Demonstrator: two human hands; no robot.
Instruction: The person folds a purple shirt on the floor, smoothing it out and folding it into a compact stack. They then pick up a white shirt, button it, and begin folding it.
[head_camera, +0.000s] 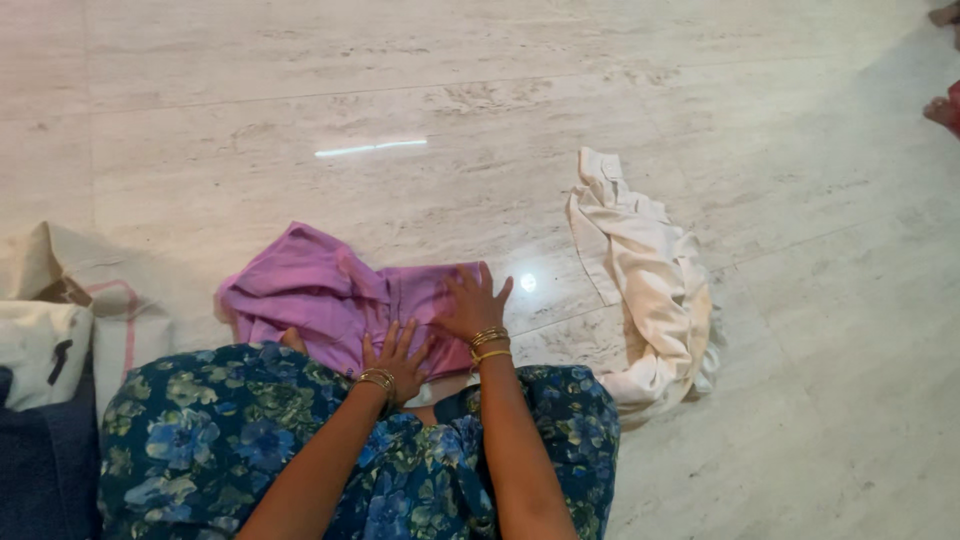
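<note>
Both hands lie flat, fingers spread, with no closed grip on anything: the left hand (398, 358) presses palm-down on the near edge of a purple cloth (330, 298), and the right hand (473, 302) rests just beside it, a little farther out, on the same cloth's right end. Neither hand pinches or lifts the fabric; the palms only press on it. Gold bangles (489, 342) circle both wrists.

The purple cloth lies on the floor (300, 100) right in front of the person's knees, partly folded, its left part bunched into a rumpled heap and its right part smoothed under the hands. The near edge meets the blue floral garment (220, 440) covering the person's lap and legs.

To the right, apart from the purple cloth, a cream cloth (645, 275) lies crumpled in a long curving strip on the pale marble floor. At the left edge sits a beige bag (110, 290) with a pink stripe, and in front of it a white bag (40, 350) and a dark blue fabric (45, 465). At the far upper right corner, another person's foot (943, 108) shows at the edge of the view.
</note>
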